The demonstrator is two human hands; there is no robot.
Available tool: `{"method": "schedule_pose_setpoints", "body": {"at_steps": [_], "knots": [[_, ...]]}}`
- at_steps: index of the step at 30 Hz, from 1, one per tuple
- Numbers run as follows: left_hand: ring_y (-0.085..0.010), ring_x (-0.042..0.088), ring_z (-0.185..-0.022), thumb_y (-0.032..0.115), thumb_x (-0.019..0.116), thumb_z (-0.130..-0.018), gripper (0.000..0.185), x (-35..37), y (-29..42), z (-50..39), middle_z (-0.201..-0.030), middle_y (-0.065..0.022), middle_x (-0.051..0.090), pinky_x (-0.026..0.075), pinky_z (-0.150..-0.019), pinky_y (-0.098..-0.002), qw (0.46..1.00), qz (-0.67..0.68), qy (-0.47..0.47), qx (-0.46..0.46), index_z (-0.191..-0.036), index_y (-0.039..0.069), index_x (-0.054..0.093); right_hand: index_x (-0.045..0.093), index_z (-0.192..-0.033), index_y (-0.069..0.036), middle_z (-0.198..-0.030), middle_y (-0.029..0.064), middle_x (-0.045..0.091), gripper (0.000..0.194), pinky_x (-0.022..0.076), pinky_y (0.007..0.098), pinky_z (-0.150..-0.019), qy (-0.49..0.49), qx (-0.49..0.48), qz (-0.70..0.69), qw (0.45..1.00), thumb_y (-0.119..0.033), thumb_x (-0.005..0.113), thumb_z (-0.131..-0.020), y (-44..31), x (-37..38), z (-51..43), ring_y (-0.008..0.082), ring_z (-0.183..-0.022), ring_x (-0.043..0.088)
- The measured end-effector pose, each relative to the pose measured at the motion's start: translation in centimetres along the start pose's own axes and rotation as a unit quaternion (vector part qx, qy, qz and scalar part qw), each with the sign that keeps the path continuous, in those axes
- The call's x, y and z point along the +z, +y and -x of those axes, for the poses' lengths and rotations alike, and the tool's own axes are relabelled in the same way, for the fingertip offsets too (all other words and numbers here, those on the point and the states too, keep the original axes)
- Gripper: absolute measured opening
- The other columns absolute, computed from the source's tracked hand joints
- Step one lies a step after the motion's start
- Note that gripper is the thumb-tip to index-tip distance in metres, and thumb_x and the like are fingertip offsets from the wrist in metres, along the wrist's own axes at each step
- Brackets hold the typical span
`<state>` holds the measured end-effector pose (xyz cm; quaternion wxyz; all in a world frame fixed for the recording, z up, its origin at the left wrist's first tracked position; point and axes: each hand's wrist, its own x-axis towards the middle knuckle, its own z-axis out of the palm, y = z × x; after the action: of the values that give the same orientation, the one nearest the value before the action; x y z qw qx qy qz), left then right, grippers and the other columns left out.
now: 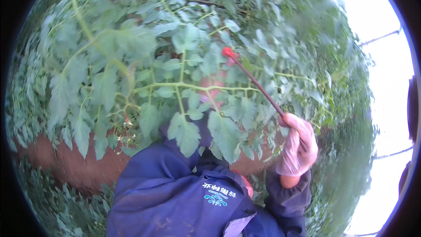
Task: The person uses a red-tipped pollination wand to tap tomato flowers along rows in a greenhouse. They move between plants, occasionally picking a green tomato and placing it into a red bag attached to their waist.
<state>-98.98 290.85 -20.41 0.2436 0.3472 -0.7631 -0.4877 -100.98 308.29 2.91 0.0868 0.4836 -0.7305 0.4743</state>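
Note:
My right hand (299, 141), in a thin translucent glove, grips a slim dark stick (260, 85) that slants up and to the left. At its far end sits a bright red tip (227, 52), in front of tomato leaves. My left hand (212, 87) lies behind the foliage; leaves cover most of it, so its grip is hidden. A green tomato leaf stalk (197, 87) runs across in front of it with leaflets hanging down. Lower left, a small flower cluster (127, 121) carries a red spot.
Dense tomato plants surround me on several sides. A thick blurred stem (88, 33) rises close to the camera at upper left. Reddish-brown soil (72, 161) shows between the rows. My dark blue jacket (171, 197) bears a logo and writing. Bright light fills the right side.

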Motion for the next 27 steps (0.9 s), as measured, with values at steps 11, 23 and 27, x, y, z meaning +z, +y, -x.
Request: {"method": "schedule_pose_setpoints", "body": {"at_steps": [11, 23, 27], "knots": [[-0.0205, 0.048, -0.110, -0.001, 0.054, -0.086, 0.048, -1.7, -1.4, -1.8, -0.129, -0.0115, 0.046, 0.039, -0.097, -0.0335, 0.998, -0.067, 0.002, -0.002, -0.133, 0.002, 0.042, 0.066, -0.095, 0.003, -0.092, 0.0142, 0.067, 0.018, 0.0481, 0.0315, -0.074, 0.063, 0.009, -0.179, 0.982, 0.003, 0.051, -0.084, 0.2, -7.8, 4.7, 0.0234, -0.083, 0.061], [-0.0196, 0.049, -0.112, -0.005, 0.053, -0.084, 0.044, 4.0, 14.3, 11.6, -0.133, -0.0092, 0.043, 0.041, -0.096, -0.0335, 0.975, 0.044, 0.107, 0.191, -0.127, 0.006, 0.050, 0.057, -0.080, -0.002, -0.066, 0.0071, 0.052, 0.034, 0.0407, 0.0321, -0.055, 0.374, -0.026, -0.220, 0.901, -0.031, 0.046, -0.096, 7.3, -24.9, 14.5, 0.0178, -0.056, 0.049], [-0.0234, 0.049, -0.116, 0.002, 0.055, -0.083, 0.038, 9.6, 21.6, 14.8, -0.127, -0.0105, 0.049, 0.040, -0.098, -0.0346, 0.956, 0.047, 0.089, 0.275, -0.120, 0.005, 0.054, 0.054, -0.088, 0.002, -0.079, 0.0076, 0.050, 0.024, 0.0376, 0.0267, -0.061, 0.405, -0.019, -0.343, 0.847, -0.020, 0.047, -0.097, 10.0, -30.8, 16.8, 0.0146, -0.069, 0.044]]}}
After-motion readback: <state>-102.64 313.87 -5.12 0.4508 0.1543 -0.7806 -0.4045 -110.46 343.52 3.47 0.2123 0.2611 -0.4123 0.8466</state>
